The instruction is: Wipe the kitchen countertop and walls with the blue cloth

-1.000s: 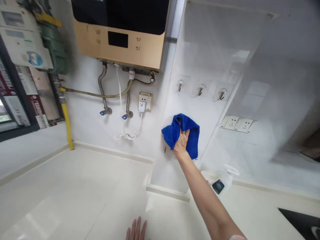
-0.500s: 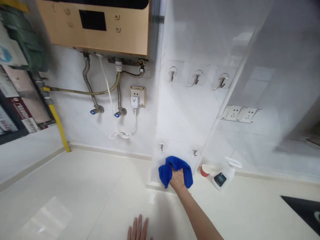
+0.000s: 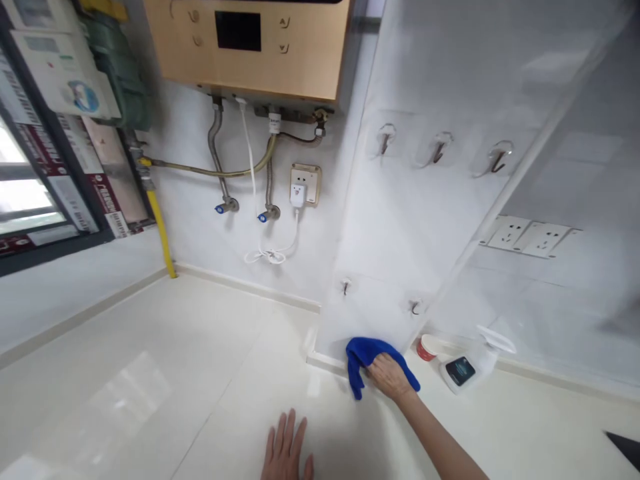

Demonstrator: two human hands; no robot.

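Your cloth (image 3: 361, 352) is deep blue. You see a gold wall unit (image 3: 255, 65), yellow pipe (image 3: 162, 233) and cream bench (image 3: 215, 360).

It looks like a home kitchen: a gold wall-mounted water heater (image 3: 300, 63) with hoses (image 3: 215, 143) beneath, a meter (image 3: 60, 77) and yellow pipe (image 3: 161, 233) by the window (image 3: 25, 190), a pale tabletop (image 3: 225, 373), clear hooks (image 3: 441, 148), wall sockets (image 3: 547, 239) and a spray bottle (image 3: 475, 365)

Gold wall heater (image 3: 250, 68) bears an up arrow (image 3: 284, 22) and a down arrow (image 3: 284, 48) beside its dark display (image 3: 239, 31), while markings on the spray bottle (image 3: 481, 362) label (image 3: 460, 371), meter (image 3: 40, 83) sticker (image 3: 84, 97) and maroon-and-white window film (image 3: 43, 152) are too small or blurred to read.
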